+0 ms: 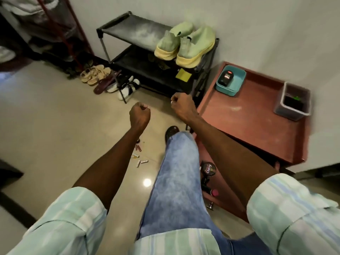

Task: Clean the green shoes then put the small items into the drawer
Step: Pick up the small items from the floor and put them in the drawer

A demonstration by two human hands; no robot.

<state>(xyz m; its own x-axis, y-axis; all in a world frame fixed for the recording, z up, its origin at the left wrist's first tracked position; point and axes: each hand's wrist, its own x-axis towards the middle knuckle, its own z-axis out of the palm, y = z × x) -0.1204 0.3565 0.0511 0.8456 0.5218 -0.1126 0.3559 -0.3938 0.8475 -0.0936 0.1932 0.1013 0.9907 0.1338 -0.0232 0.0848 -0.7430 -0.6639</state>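
Head view: green shoes (185,43) side by side on top shelf of black shoe rack (128,32), untouched as far as visible; yellow cloth (183,75) lying on lower shelf. Cleaning looks not yet begun. Small items (138,159) scattered on floor near foot, more in open drawer (217,183) of red counter (248,115) — tidying mostly left. Left hand (139,115) raised mid-air, fingers curled into fist, holding nothing visible. Right hand (182,105) raised beside rack, fingers curled; something small and white at fingertip, cannot tell if held.
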